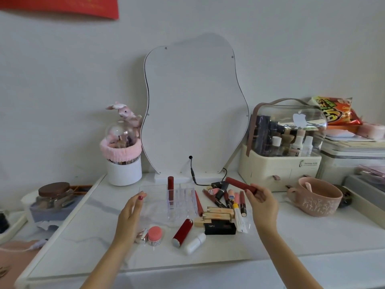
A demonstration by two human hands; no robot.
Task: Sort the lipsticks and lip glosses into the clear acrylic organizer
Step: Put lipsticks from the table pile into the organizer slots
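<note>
Right hand [263, 200] pinching a dark red lip gloss tube [240, 185] above the pile, left hand [133, 207] empty, fingers spread beside the clear acrylic organizer [182, 202] mid-surface: best lowered upright, seemingly into a vacant slot.

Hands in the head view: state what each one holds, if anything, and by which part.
The right hand pinches a dark red lip gloss tube at its near, right end. The left hand holds nothing, hovering open beside the clear organizer.
</note>
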